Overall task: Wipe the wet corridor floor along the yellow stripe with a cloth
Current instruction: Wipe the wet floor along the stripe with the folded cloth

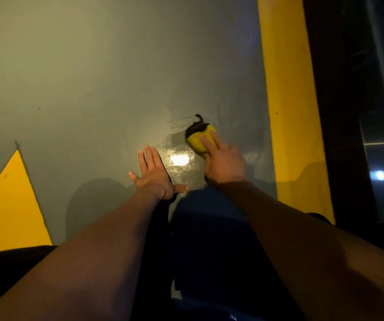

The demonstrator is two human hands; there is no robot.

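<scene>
2 hands: L [150,169] flat on floor [82,77] | R [223,161] presses cloth [200,139] | yellow stripe [288,93] just R

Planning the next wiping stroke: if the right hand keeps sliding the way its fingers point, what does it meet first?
Nothing, it seems: beyond the right hand and cloth lies bare grey floor; the yellow stripe stays alongside.

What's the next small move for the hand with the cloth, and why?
Probably sweep the cloth back toward the body, over the shiny wet patch. The right hand presses the cloth on the floor just beyond that patch, left of the yellow stripe, while the left hand rests flat beside it.
</scene>
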